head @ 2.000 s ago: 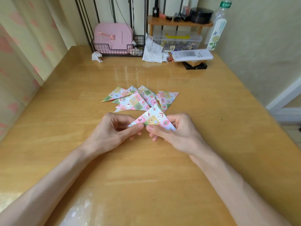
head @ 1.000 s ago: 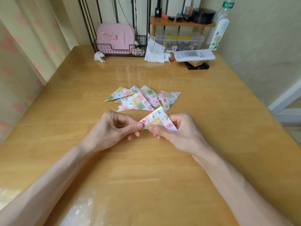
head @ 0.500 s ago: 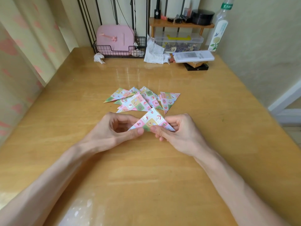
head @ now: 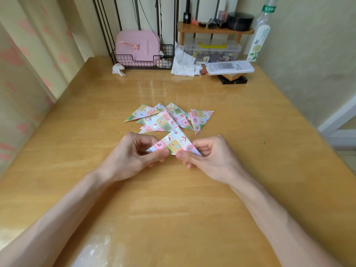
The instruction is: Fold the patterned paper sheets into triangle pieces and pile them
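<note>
1. Wooden table [head: 183, 218], glossy, fills most of the frame; both bare forearms come in from the bottom corners.
2. Curtain [head: 25, 64] with a pink pattern, along the left edge of the frame.
3. Left hand [head: 133, 157], centre frame, just left of middle. Fingers curled, thumb and forefinger pinching the lower left edge of the held triangle.
4. Right hand [head: 213, 157], just right of middle. Fingers curled, thumb on top, pinching the lower right corner of the same triangle. Thumb tips of the two hands are near each other, not touching.
5. Pile of folded triangles [head: 167, 118], lying flat on the table just above the hands and overlapping loosely. One more triangle [head: 200, 119] lies at its right edge, point toward the bottom of the frame.
6. Pink case [head: 137, 47], upper centre, standing in a black wire basket [head: 123, 61] at the table's far edge.
7. Clear plastic box [head: 212, 51], upper right of centre, under a small wooden shelf [head: 213, 31] that carries dark little items.
8. Tall bottle [head: 260, 39], upright at upper right, beside the box.
9. White remote-like box [head: 229, 67], lying on dark flat items below the clear box.
10. Held triangle [head: 173, 141], patterned paper, apex up, raised between the two hands in front of the pile.
11. Crumpled tissue [head: 118, 69], on the table at the basket's left corner.
</note>
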